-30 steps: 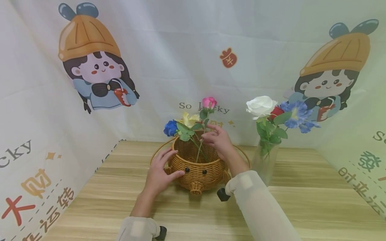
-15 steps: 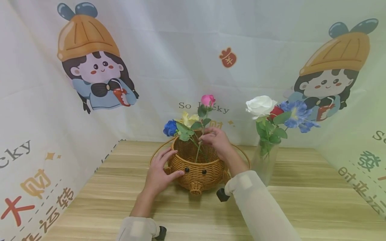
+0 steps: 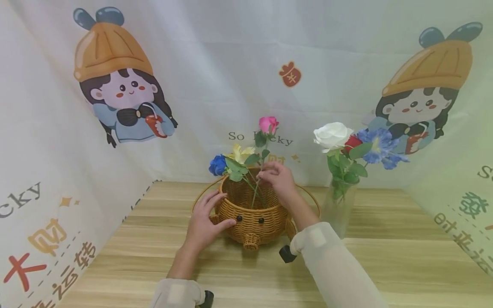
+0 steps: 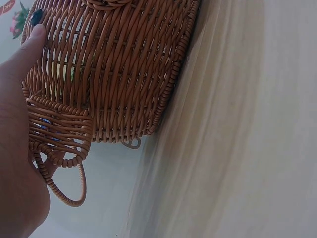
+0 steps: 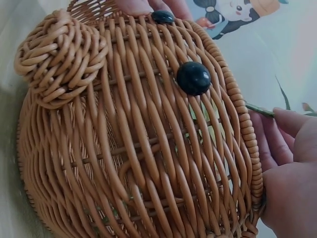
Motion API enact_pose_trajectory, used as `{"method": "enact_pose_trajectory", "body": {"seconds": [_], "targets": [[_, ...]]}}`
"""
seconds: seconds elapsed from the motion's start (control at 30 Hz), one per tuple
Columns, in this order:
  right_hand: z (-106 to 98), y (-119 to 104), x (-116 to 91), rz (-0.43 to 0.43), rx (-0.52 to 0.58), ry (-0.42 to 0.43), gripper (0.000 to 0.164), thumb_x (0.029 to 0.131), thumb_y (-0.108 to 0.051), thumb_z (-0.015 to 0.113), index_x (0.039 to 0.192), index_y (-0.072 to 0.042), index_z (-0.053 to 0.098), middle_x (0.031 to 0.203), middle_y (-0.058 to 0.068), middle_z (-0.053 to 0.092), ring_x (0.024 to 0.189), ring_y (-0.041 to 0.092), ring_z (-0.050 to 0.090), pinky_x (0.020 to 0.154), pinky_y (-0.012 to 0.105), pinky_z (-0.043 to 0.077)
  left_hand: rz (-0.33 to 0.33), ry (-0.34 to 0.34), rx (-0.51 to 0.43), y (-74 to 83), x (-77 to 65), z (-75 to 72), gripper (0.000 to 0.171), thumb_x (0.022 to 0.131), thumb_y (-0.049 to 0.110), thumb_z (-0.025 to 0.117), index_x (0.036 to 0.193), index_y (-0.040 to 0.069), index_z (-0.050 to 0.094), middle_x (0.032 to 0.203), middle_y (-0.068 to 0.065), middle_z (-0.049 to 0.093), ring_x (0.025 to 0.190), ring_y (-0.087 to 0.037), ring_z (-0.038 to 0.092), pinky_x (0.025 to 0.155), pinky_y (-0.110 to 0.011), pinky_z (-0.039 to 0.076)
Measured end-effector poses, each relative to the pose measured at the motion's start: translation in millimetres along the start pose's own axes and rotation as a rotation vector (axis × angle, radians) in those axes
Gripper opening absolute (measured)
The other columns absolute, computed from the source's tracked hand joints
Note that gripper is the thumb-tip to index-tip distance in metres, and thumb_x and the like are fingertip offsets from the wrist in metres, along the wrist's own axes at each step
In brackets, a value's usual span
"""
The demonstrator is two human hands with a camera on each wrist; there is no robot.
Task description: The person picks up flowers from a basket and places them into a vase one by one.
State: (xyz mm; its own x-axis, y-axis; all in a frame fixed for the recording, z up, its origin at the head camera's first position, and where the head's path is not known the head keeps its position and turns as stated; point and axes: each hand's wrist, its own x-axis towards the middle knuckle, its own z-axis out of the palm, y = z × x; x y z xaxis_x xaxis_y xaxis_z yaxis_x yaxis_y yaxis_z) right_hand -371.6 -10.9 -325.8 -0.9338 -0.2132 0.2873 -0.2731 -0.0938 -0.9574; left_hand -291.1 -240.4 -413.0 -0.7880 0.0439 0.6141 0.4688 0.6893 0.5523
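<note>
A brown wicker basket with black button eyes and a woven snout stands on the table. My left hand holds its left side, the thumb on the front near one eye and the fingers by the rim; in the left wrist view the thumb lies along the weave. Over the basket's right rim, my right hand pinches the stem of a pink rose, its lower end inside the basket. A blue rose and a yellow flower lean out at the back left.
To the right stands a clear vase holding a white rose, a red rose and a blue flower. A printed cloth hangs behind the wooden table. The basket's handle is folded down.
The pink rose has risen slightly, still pinched in my right hand. My left hand stays on the basket, which keeps its place.
</note>
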Motion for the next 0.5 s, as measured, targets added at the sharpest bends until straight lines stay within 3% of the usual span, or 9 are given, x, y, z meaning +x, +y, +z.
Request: {"method": "enact_pose_trajectory", "body": {"seconds": [0.37, 0.5], "targets": [[4.1, -2.6, -2.4, -0.142, -0.005, 0.094, 0.029, 0.090, 0.005, 0.063, 0.117, 0.009, 0.055, 0.094, 0.013, 0.068, 0.080, 0.013, 0.065, 0.081, 0.029, 0.054, -0.015, 0.006, -0.004, -2.1, -0.3, -0.8, 0.073, 0.072, 0.045, 0.084, 0.136, 0.026, 0.056, 0.147, -0.002, 0.043, 0.136, -0.029, 0.035, 0.103, -0.060, 0.034], [2.8, -4.0, -7.5, -0.204, -0.060, 0.116, 0.031, 0.091, 0.003, 0.065, 0.119, 0.010, 0.055, 0.098, 0.020, 0.067, 0.084, 0.017, 0.065, 0.082, 0.031, 0.054, -0.013, 0.002, -0.008, -1.8, -0.5, -0.5, 0.073, 0.072, 0.045, 0.084, 0.136, 0.026, 0.056, 0.147, -0.002, 0.043, 0.136, -0.030, 0.035, 0.102, -0.060, 0.034]]}}
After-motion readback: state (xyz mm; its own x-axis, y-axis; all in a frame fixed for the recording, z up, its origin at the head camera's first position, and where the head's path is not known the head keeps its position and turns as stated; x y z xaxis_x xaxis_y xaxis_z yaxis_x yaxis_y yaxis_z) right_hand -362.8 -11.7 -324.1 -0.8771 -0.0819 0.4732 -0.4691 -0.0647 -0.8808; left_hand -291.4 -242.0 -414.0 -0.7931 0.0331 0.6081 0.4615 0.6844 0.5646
